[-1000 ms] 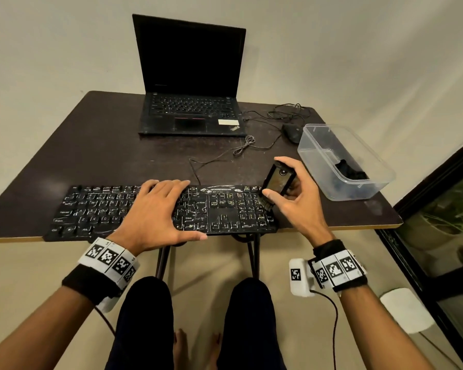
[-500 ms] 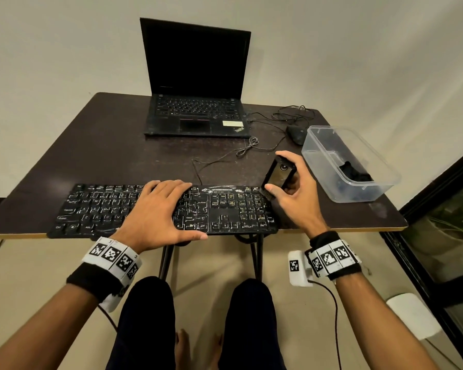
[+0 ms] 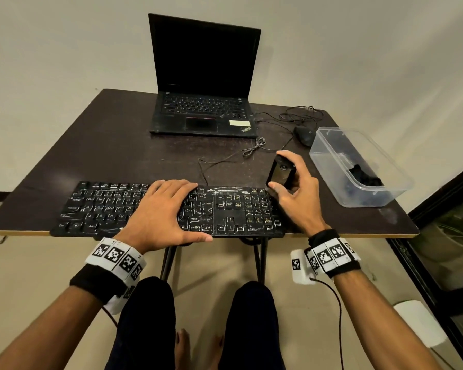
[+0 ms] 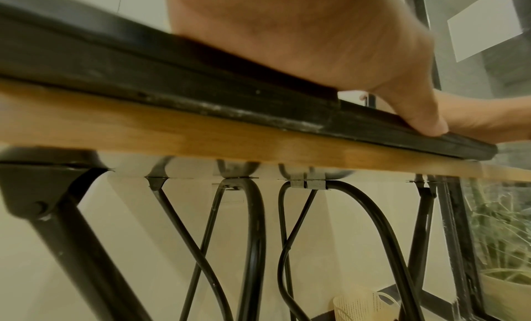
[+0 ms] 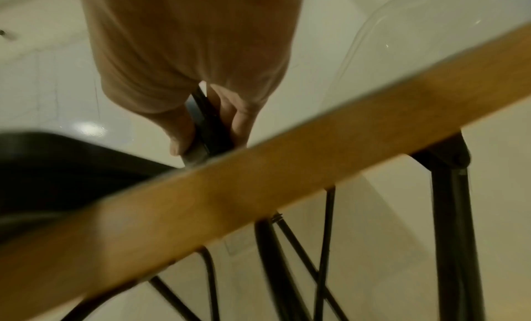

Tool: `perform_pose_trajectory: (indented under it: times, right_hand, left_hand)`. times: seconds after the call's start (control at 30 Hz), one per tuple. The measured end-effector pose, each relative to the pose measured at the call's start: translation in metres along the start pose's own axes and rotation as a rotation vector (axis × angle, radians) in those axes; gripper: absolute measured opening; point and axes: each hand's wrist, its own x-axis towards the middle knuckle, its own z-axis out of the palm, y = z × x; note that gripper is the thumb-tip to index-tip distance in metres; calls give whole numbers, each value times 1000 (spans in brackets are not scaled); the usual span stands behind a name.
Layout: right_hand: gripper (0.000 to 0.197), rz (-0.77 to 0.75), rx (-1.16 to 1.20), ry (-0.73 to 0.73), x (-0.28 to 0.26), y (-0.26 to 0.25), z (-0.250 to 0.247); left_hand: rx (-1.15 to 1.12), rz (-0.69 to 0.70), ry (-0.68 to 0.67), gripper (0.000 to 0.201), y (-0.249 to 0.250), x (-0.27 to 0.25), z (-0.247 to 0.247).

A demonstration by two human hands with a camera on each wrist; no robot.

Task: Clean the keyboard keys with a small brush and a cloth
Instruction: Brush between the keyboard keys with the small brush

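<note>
Evidently at the brushing step, the left hand (image 3: pixel 162 209) lies flat on the keyboard (image 3: pixel 96 209) at the tabletop's (image 3: pixel 112 156) six o'clock edge, while the right hand (image 3: pixel 296 190) pinches the small black brush (image 3: pixel 280 173) at the keyboard's two o'clock corner, next needing sweeps between keys.

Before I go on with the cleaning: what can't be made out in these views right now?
- Flat black tool in the right hand: head view too small, right wrist view blurred; no bristles visible.
- Dark item in the clear container: head view, shape unclear; possibly the cloth.
- Keys under the left hand on the keyboard: covered.
- Left wrist view: only the keyboard's front edge shows.
</note>
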Motion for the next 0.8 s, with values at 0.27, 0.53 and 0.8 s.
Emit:
perform_pose_trajectory:
  times: [0.27, 0.53, 0.8]
  right_hand:
    - [72, 0, 71, 16, -1, -2, 5]
    - [69, 20, 145, 21, 0, 0, 0]
    - [72, 47, 169, -47, -2, -6, 5]
  left_hand:
    - [-18, 5, 17, 128, -2, -1, -3]
    - [-35, 1, 23, 129, 2, 0, -1]
    - [-24, 8, 24, 128, 3, 1, -3]
